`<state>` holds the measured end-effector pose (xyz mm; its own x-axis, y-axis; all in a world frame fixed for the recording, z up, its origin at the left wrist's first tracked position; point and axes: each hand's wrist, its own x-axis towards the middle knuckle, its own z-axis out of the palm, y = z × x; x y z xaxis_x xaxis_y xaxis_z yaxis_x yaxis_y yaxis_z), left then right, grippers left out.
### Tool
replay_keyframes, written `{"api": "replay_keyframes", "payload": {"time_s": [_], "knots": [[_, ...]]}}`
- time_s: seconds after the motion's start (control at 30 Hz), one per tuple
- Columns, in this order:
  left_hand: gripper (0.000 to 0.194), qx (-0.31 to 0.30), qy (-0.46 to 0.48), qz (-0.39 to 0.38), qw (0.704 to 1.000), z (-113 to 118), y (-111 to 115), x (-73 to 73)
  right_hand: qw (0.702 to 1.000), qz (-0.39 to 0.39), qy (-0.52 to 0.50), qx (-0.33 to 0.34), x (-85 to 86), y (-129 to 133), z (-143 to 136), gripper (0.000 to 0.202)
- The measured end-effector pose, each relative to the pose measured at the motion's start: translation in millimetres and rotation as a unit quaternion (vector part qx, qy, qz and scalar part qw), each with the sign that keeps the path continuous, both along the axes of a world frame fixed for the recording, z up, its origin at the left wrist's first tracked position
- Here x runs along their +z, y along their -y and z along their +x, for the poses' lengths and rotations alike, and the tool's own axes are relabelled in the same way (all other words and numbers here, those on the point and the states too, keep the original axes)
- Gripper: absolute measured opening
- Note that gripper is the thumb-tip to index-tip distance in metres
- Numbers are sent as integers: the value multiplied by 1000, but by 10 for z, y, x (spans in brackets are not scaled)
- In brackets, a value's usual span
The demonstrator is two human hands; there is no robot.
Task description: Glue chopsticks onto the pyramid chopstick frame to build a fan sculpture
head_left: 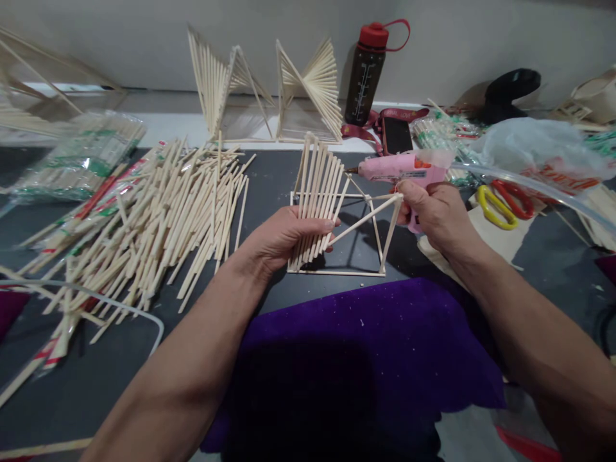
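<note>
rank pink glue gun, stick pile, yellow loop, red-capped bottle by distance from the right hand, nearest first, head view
1. Pink glue gun, in right hand
2. Yellow loop, right side
3. Red-capped bottle, at the back
4. Stick pile, left side

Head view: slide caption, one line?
Left hand grips a frame of wooden sticks; right hand holds a pink glue gun close beside it.

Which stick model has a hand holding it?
The front model, gripped by the left hand; the other models stand farther back, and no hand touches them.
</note>
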<state>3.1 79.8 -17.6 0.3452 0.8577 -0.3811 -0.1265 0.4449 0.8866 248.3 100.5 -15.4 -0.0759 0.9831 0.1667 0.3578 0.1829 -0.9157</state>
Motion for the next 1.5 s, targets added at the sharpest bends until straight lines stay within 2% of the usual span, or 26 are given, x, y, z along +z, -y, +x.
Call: {"api": "replay_keyframes", "payload": {"time_s": [0.23, 0.57, 0.73, 0.93, 1.0, 1.13, 1.37, 1.5], "knots": [[23, 1, 0, -1, 1000, 2, -2, -6, 1000, 1, 15, -13, -33, -4, -6, 46], [24, 8, 1, -2, 1000, 7, -3, 3, 999, -14, -32, -6, 13, 15, -36, 43], [23, 14, -6, -11, 1000, -2, -26, -9, 991, -55, -123, 6, 29, -26, 11, 35], [23, 16, -26, -19, 999, 3, -42, 8, 971, -127, -202, 23, 153, -123, 189, 47], [22, 17, -31, -21, 999, 7, -44, 19, 965, -143, -218, 20, 180, -135, 251, 42], [22, 27, -28, -24, 999, 14, -44, 32, 953, -161, -254, 38, 184, -103, 354, 20], [27, 16, -24, -14, 999, -6, -37, -4, 953, -179, -238, 49, 169, 25, 280, 21], [26, 14, -26, -12, 999, -21, -40, -26, 963, -158, -213, 53, 198, 47, 198, 17]]}}
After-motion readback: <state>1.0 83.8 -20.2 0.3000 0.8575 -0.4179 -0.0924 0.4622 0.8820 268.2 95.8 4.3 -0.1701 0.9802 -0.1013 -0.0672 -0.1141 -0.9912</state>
